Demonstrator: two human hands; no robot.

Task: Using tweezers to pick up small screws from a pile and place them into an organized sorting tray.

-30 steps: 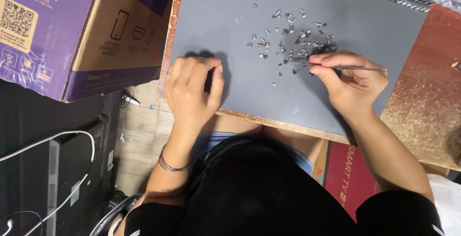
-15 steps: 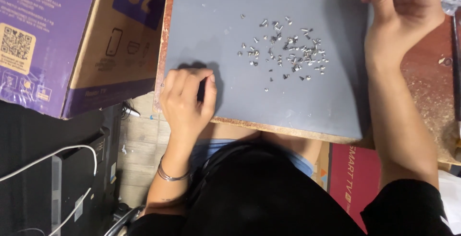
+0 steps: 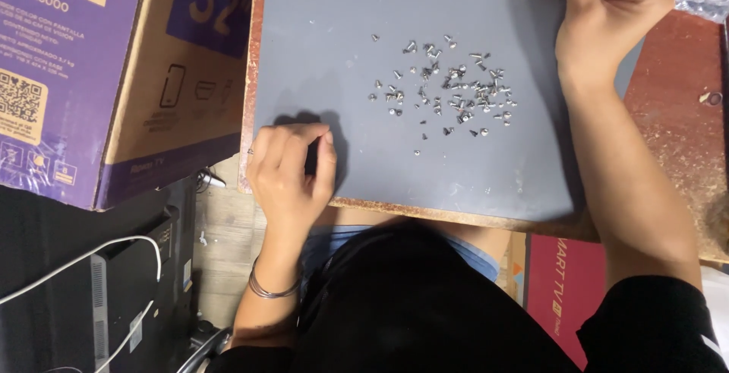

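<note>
While the loose screws lie scattered mid-mat on the grey mat, a sweep of the right hand, closed on a thin dark tool at the mat's far edge, or of the curled, empty left hand at its near-left corner, could roll them off the bench.

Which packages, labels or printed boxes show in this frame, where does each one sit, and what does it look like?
Large purple and brown cardboard box: upper left, beside the grey work mat, flat rectangular, with white lettering and line icons.
White square code label: on the box's purple face, far left.
Red carton: bottom right, below the table edge, partly hidden by the person's right arm, with pale lettering.
No screens in view.
</note>
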